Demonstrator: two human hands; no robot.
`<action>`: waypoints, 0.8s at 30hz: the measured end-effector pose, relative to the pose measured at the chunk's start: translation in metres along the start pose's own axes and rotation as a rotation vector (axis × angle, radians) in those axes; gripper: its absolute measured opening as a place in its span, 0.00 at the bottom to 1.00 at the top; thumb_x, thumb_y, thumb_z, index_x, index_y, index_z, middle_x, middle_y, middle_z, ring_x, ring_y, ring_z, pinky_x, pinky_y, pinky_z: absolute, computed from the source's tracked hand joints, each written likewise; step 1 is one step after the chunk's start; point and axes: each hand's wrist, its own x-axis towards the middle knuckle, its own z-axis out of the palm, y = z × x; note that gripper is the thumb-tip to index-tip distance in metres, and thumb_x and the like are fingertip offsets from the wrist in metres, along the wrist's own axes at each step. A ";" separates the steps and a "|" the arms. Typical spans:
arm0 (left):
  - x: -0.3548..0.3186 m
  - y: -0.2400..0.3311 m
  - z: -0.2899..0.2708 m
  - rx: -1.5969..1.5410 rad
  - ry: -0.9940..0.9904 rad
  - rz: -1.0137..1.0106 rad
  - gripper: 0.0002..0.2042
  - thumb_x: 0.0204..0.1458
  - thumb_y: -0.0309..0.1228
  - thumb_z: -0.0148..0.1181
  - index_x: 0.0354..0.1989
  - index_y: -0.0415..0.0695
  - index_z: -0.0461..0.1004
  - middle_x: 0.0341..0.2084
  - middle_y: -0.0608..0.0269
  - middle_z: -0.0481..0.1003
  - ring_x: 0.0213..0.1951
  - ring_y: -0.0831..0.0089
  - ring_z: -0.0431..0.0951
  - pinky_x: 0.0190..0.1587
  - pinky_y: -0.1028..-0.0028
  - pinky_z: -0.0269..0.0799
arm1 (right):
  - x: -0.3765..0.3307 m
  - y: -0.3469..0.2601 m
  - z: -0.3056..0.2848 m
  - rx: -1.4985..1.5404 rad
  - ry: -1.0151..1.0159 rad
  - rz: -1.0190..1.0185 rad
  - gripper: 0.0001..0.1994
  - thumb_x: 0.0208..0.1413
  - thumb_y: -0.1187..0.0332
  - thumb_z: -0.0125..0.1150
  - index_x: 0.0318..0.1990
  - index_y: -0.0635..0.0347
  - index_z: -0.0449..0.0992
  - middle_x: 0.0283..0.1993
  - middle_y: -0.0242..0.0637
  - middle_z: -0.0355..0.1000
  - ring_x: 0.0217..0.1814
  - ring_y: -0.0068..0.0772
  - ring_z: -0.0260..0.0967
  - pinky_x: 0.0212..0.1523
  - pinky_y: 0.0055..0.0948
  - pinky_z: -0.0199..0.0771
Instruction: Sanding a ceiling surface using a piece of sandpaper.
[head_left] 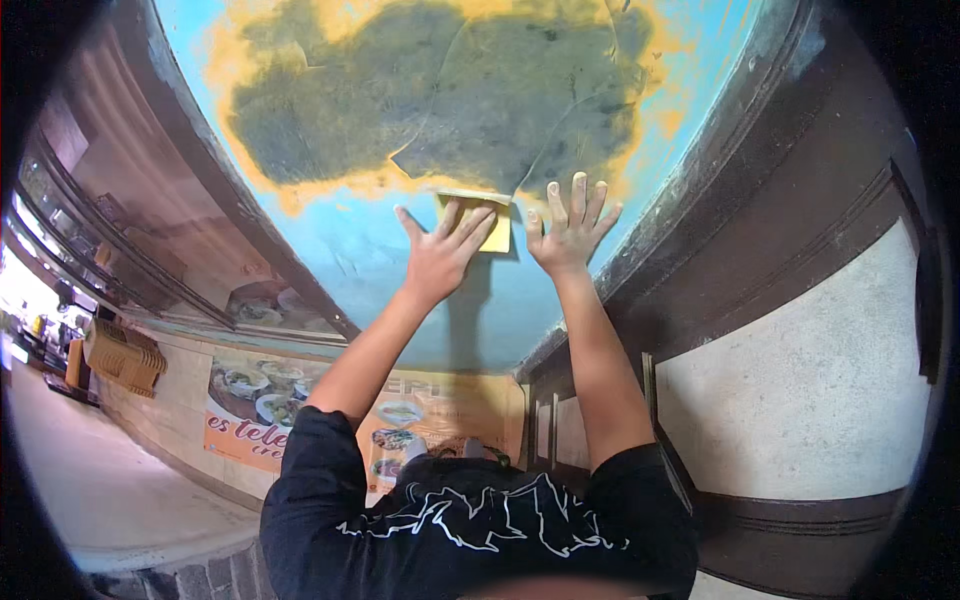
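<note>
My left hand [440, 255] presses a folded yellow sheet of sandpaper [497, 238] against a painted blue panel [370, 290]. Some of its fingers lie over the sheet, while the outermost one is spread to the left on the panel. Just to the right, my right hand [567, 235] is open, fingers spread and fingertips pale with dust, resting on the panel and holding nothing. Above both hands is a large dark grey patch [500, 90] with a rough yellow-orange border and thin crack-like lines. The sheet sits at the lower edge of that border.
Dark wooden frame rails [680, 200] run along the panel's right side, with a white wall section [800, 370] beyond. Food banners [255, 405] hang low on the wall. At the far left, stacked tan slatted items [125, 355] stand near a pale floor [150, 500].
</note>
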 end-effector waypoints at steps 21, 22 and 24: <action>-0.044 0.011 0.025 0.007 -0.096 -0.021 0.28 0.49 0.27 0.49 0.63 0.57 0.65 0.64 0.77 0.61 0.68 0.67 0.55 0.53 0.18 0.27 | 0.003 0.000 -0.006 -0.003 -0.004 -0.014 0.24 0.61 0.49 0.46 0.64 0.39 0.61 0.71 0.38 0.52 0.76 0.53 0.40 0.70 0.64 0.22; -0.051 0.015 0.029 -0.006 -0.109 -0.020 0.28 0.49 0.27 0.49 0.63 0.57 0.64 0.64 0.77 0.61 0.67 0.67 0.56 0.53 0.17 0.28 | 0.004 0.001 -0.005 0.001 0.009 -0.016 0.24 0.61 0.49 0.46 0.64 0.39 0.61 0.72 0.38 0.52 0.76 0.53 0.40 0.70 0.64 0.22; -0.053 0.018 0.031 -0.007 -0.109 -0.013 0.28 0.49 0.27 0.48 0.64 0.56 0.64 0.64 0.77 0.61 0.67 0.67 0.56 0.52 0.17 0.30 | 0.003 0.002 -0.006 0.000 0.007 -0.012 0.24 0.61 0.49 0.46 0.64 0.39 0.61 0.72 0.38 0.52 0.76 0.53 0.40 0.69 0.64 0.22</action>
